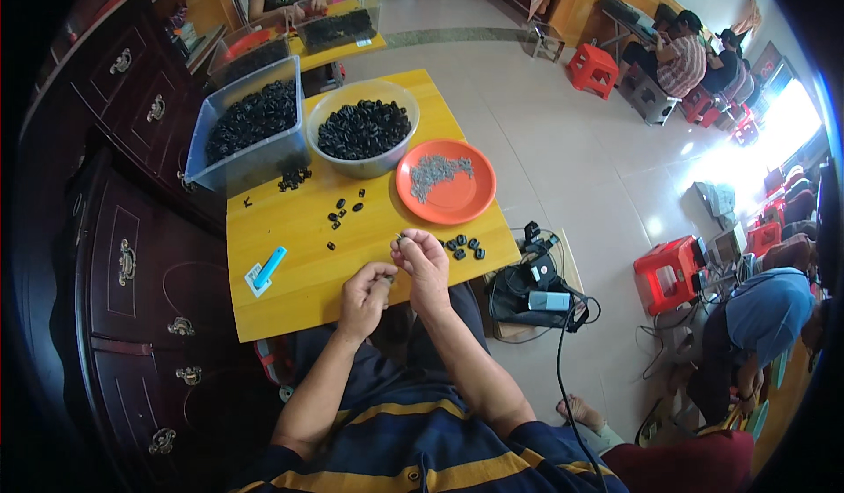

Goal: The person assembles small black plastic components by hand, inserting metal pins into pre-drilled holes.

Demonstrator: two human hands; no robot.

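Observation:
Above the near edge of the yellow table, my two hands work close together. My right hand pinches a tiny piece between thumb and fingertips, too small to name. The fingers of my left hand are closed, with what seems a small dark part at their tips, mostly hidden. Just beyond my right hand, an orange plate bears a heap of small silvery pieces. Beside that hand lie several black oval parts. More loose black parts are scattered mid-table.
A round translucent bowl and a rectangular bin, both full of black parts, stand at the far left. A light-blue handled tool lies at left. Dark cabinets flank the table; cables and a bag sit at right.

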